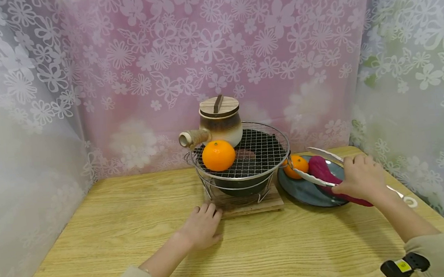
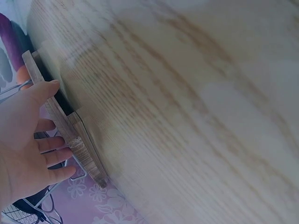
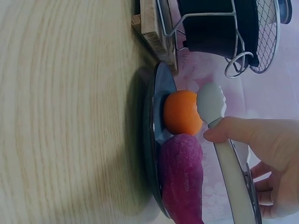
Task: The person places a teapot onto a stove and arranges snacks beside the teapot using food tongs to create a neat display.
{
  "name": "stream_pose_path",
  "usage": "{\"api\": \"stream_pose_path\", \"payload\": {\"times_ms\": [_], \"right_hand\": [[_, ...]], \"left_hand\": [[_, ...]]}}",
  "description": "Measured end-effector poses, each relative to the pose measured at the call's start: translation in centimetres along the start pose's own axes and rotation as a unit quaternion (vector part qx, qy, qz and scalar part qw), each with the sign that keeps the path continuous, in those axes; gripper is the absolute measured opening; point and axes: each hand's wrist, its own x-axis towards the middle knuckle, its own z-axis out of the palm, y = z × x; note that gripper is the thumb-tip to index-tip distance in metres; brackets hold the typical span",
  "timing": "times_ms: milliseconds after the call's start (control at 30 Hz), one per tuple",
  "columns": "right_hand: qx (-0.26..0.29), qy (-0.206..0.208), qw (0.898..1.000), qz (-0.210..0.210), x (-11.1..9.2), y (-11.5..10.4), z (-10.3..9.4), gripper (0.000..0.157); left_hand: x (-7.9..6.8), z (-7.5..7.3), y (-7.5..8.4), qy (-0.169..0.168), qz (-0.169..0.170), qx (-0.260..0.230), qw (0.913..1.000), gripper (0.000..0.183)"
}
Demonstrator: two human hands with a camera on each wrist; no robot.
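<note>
My right hand [image 1: 362, 177] holds a pair of tongs [image 1: 316, 179], their two arms spread apart above a blue-grey plate [image 1: 304, 195]. On that plate lie a mandarin orange [image 3: 181, 113] and a purple sweet potato [image 3: 181, 170]. One pale tong tip hangs beside the orange in the right wrist view; nothing shows pinched between the arms. My left hand [image 1: 202, 227] rests at the front left corner of a wooden board [image 1: 252, 208], with relaxed fingers [image 2: 55, 157] touching it. A round wire grill stove [image 1: 264, 152] stands on the board, with another mandarin orange [image 1: 218, 156] on its mesh.
Behind the orange on the mesh stands a clay pot [image 1: 223, 127] with a wooden lid and a side handle pointing left. The plate sits close to the board's right side. A wooden table [image 1: 141, 211] carries everything, with floral curtains [image 1: 215, 60] behind and at both sides.
</note>
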Motion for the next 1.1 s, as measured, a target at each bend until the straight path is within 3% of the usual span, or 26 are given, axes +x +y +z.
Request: {"api": "stream_pose_path", "payload": {"times_ms": [600, 1100], "right_hand": [[-0.046, 0.012, 0.999, -0.024, 0.3, -1.6, 1.5, 0.077], [-0.083, 0.068, 0.993, -0.048, 0.3, -2.2, 2.8, 0.074]], "left_hand": [[-0.2, -0.2, 0.0, 0.0, -0.001, -0.003, 1.0, 0.06], [-0.1, -0.3, 0.0, -0.005, -0.001, -0.004, 1.0, 0.061]]}}
